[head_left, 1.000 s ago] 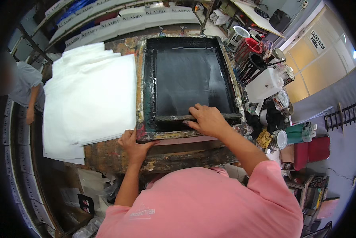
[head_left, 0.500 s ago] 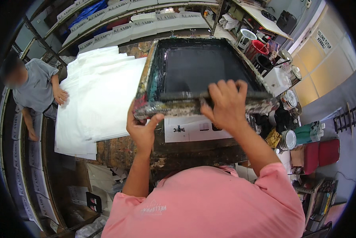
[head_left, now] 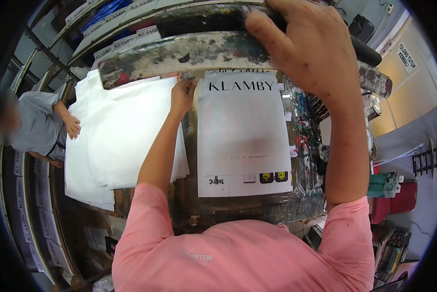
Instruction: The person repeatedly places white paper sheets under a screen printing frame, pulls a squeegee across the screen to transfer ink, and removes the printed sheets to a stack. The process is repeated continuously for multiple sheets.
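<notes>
The screen-printing frame (head_left: 194, 56), its wood caked with paint, is tilted up off the table at the top of the view. My right hand (head_left: 315, 46) is closed round the dark bar of a squeegee (head_left: 199, 20) lying along the raised frame; its fingertips are partly cut off by the upper edge. Below lies a white sheet (head_left: 240, 117) with black lettering, over another printed sheet (head_left: 213, 190). My left hand (head_left: 183, 96) is at the far left corner of the lettered sheet, fingers curled together; whatever they pinch is hidden. Left of it spreads a stack of white sheets (head_left: 126, 131).
Another person (head_left: 41, 119) stands at the left with a hand on the stack's edge. Racks (head_left: 38, 214) of printed sheets line the left and back. Paint smears the table (head_left: 303, 141) at right. A teal container (head_left: 383, 185) and red chair (head_left: 403, 199) stand beyond.
The frame has swung up with my right hand and the squeegee, uncovering the lettered sheet. My left hand has let go of the frame's corner and moved forward beside that sheet.
</notes>
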`<state>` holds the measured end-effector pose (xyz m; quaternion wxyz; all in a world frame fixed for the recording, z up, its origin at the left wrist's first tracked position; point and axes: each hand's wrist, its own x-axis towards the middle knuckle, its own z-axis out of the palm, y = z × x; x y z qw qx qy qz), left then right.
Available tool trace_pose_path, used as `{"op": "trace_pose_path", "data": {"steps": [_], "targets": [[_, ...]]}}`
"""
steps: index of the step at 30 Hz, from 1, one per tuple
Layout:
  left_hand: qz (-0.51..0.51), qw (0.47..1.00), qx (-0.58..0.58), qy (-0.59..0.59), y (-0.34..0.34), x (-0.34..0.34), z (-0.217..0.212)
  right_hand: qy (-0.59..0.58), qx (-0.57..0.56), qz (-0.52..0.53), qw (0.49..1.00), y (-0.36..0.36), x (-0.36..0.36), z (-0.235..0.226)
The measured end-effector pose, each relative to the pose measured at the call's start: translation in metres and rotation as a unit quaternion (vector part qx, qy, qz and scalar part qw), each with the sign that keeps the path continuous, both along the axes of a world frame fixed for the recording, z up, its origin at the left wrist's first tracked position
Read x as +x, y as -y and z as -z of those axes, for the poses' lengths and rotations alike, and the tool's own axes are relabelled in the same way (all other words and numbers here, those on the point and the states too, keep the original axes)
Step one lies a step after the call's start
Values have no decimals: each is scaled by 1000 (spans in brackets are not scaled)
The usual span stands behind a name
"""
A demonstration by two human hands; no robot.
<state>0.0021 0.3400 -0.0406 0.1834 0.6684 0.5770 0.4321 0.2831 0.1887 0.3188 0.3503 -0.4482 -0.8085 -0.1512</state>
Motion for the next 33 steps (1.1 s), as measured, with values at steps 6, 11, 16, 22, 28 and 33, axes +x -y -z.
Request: {"op": "trace_pose_path", "data": {"steps": [6,11,16,22,28,33], "targets": [[-37,976,39,-212,-79,25,35,37,29,57,997,-5,-1,-17],[62,996,29,50,-70,4,19,30,79,37,996,-21,5,-13],[-87,992,-94,-14,34,-89,-41,21,124,-1,992,-8,-3,-3],[-252,949,4,188,242,-215,4,-27,-5,27,999,8,-2,4],[-509,839,-32,190,331,-301,-14,3,-40,18,999,5,13,29],[-348,924,129,-93,314,-191,-28,50,83,17,995,11,14,44]]}}
